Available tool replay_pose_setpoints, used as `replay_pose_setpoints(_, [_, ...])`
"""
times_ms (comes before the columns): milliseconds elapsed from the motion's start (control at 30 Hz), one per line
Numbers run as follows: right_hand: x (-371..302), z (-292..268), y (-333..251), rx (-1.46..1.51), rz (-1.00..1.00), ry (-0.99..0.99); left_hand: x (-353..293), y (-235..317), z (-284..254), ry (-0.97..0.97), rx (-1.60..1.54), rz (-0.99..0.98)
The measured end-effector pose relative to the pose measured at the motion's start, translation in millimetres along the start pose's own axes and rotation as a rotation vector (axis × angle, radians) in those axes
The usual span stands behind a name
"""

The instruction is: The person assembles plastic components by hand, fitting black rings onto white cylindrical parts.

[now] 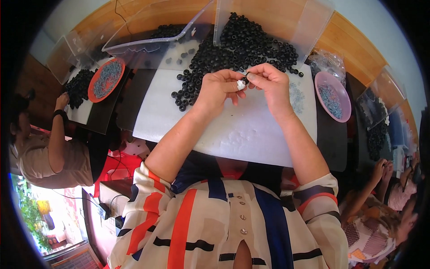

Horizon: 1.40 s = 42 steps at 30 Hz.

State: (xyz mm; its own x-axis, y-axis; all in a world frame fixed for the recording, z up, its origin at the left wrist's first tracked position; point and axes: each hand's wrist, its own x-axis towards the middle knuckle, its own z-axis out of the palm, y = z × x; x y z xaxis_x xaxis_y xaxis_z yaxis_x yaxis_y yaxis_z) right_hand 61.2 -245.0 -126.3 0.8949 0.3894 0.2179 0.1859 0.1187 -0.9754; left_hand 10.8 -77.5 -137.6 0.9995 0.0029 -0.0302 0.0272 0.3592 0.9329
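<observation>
Over the middle of a white foam mat (pixel 251 134), my two hands meet fingertip to fingertip. My left hand (pixel 216 92) is closed on a small black round part (pixel 245 80), mostly hidden by fingers. White tape (pixel 241 84) wraps its thumb tip. The thumb and forefinger of my right hand (pixel 272 85) are pinched together at the edge of that part; whatever they hold is too small to make out. Just beyond my hands spreads a large heap of black ring-like round parts (pixel 244 38), several of them lying loose beside my left wrist. Small clear pieces (pixel 296 97) lie right of my right hand.
A pink bowl (pixel 342 117) of small bluish pieces stands at the right. Clear plastic bins (pixel 273 15) lie tipped at the back. Left, a co-worker's hand (pixel 62 101) is near black parts and an orange bowl (pixel 91 95); other people's hands (pixel 383 169) are at the right.
</observation>
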Motion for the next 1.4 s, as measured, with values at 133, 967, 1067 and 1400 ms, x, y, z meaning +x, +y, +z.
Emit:
replay_pose_setpoints(133, [-0.7,4.2,1.2,-0.073,-0.056,0.005,-0.4,-1.2,-0.8,0.010,-0.003,0.004])
replay_pose_setpoints(967, [-3.3,4.5,12.2,-0.513,-0.442,0.038,-0.6,-5.2,0.0,0.087,0.062,0.060])
replay_pose_setpoints(1067, [-2.7,3.1,13.4,-0.628,-0.515,0.048,-0.4,-6.8,1.9,0.099,0.123,0.082])
replay_pose_setpoints(1400, [-2.2,2.8,14.4,-0.767,-0.568,0.053,-6.0,-6.0,7.8,0.140,0.338,0.157])
